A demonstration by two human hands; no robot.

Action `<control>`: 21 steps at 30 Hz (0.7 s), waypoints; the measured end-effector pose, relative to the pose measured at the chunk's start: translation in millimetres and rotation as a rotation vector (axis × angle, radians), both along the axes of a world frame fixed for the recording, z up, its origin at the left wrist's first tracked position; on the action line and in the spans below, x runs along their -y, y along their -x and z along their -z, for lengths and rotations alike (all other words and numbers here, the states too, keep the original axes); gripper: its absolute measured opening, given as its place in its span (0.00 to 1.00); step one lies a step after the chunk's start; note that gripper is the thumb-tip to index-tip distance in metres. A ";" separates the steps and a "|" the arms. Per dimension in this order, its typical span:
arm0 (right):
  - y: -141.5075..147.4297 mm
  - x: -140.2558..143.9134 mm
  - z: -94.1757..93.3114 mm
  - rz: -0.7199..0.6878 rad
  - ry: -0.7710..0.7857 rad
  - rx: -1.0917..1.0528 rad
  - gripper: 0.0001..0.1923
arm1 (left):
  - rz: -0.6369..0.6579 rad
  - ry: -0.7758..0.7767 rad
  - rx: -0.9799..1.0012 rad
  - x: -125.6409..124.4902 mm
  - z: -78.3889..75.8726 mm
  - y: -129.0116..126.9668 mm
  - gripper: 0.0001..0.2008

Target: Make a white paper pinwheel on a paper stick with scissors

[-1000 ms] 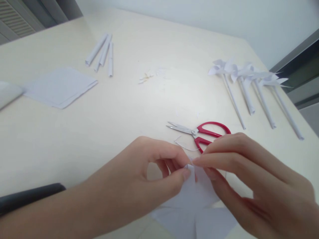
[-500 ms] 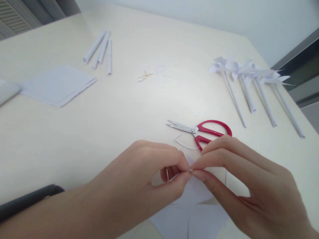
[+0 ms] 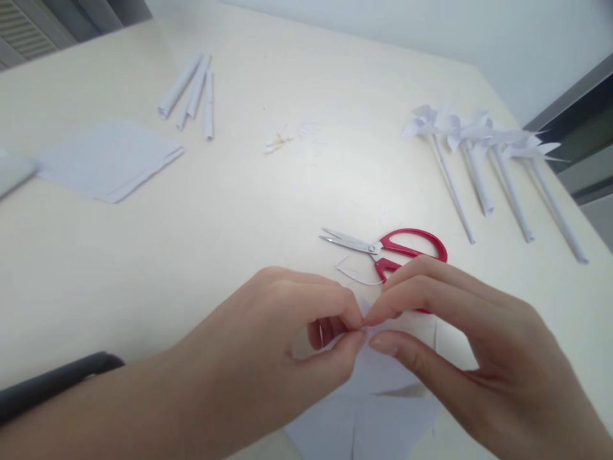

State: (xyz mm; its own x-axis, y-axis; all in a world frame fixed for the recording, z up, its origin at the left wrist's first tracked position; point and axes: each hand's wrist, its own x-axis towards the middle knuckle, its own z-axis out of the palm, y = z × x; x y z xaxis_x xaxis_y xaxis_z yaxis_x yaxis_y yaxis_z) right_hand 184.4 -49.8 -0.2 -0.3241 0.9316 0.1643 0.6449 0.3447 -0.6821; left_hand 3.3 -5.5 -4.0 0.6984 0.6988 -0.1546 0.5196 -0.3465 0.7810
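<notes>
A white paper square [image 3: 378, 421] with cut flaps lies at the near table edge. My left hand [image 3: 282, 345] pinches a folded corner of it between thumb and forefinger, above the sheet's middle. My right hand [image 3: 460, 345] meets it from the right, its fingertips on the same paper point and its thumb just below. Red-handled scissors [image 3: 383, 249] lie shut just beyond my fingers, blades pointing left, beside a thin paper sliver [image 3: 352, 275].
Several finished white paper pinwheels [image 3: 483, 160] lie in a row at the right. Rolled paper sticks [image 3: 194, 96] sit at the far left, a stack of white squares [image 3: 110, 160] below them. A dark object [image 3: 52, 383] lies at the near left edge. Small scraps [image 3: 280, 137] dot the middle.
Both hands have drawn the paper corner in tighter. My right fingers have curled lower over the scissors' handles, and the view has tilted slightly.
</notes>
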 end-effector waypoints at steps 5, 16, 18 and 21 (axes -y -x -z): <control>5.1 1.5 2.0 0.017 0.074 -0.031 0.06 | 0.029 0.005 -0.013 -0.8 2.2 0.1 0.10; -1.0 0.5 -0.4 0.094 0.219 -0.119 0.06 | -0.110 0.149 0.096 0.2 -2.1 -0.2 0.09; -0.2 0.2 -0.4 0.082 0.238 -0.125 0.06 | -0.131 0.140 0.100 1.7 -1.7 -1.5 0.09; 1.3 1.0 -0.5 0.078 0.226 -0.123 0.06 | -0.110 0.116 0.093 1.2 -1.3 -1.7 0.09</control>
